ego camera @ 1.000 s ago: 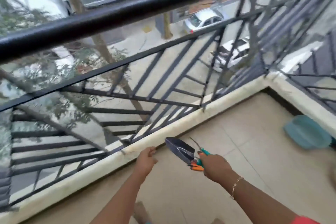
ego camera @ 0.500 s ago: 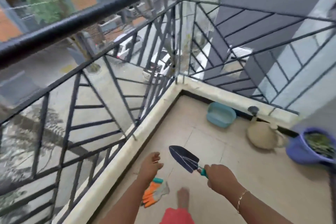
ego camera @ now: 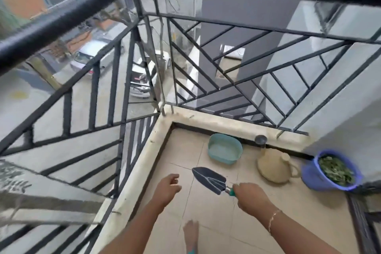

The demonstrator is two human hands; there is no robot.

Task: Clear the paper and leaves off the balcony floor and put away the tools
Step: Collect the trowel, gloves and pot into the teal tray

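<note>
My right hand grips the green handle of a dark metal trowel, whose blade points up and left over the tiled balcony floor. To the left of the blade, my left hand hovers with loosely curled fingers and holds nothing. A blue bucket filled with green leaves stands at the right by the wall.
A teal plastic basin lies in the far corner, a tan clay jug beside it. The black metal railing on a low pale kerb bounds the left and far sides. My bare foot is on the floor below.
The view swung right toward the corner. The orange gloves and shears held with the trowel a second ago lay on the floor half a second ago and are now out of view.
</note>
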